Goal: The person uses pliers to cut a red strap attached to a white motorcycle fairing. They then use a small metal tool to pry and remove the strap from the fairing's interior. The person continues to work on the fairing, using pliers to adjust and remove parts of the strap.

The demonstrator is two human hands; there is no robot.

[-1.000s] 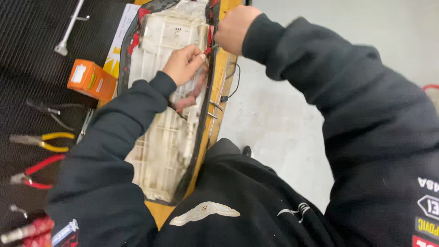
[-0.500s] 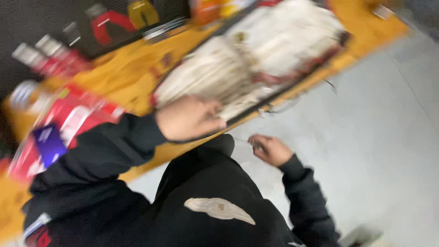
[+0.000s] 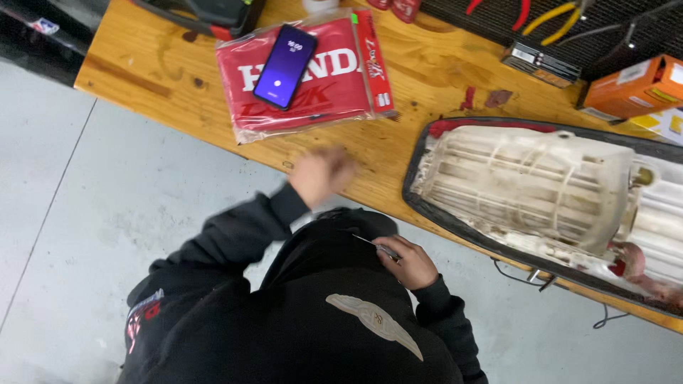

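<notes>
Head view. The wooden workbench (image 3: 178, 67) serves as the reference. The left hand (image 3: 321, 174), motion-blurred, hovers over the bench's near edge; I cannot tell whether its fingers are apart or together, and nothing is visibly in it. The right hand (image 3: 407, 262) is off the bench, held against the dark sweatshirt (image 3: 313, 320) below the bench's near edge, with its fingers closed around a thin metal tool (image 3: 376, 246) whose tip projects to the left.

An upturned seat (image 3: 530, 188), dirty white plastic base uppermost with a black cover edge around it, lies on the right part of the bench and overhangs the near edge. A red packaged item in clear plastic (image 3: 302, 75) lies on the bench's centre, just beyond the left hand, with a smartphone (image 3: 286, 65), screen lit, resting on top of it. At the bench's far right stands an orange box (image 3: 633, 87). Pliers with yellow handles (image 3: 562, 20) lie on a dark mat (image 3: 640, 28) at the bench's far edge.
</notes>
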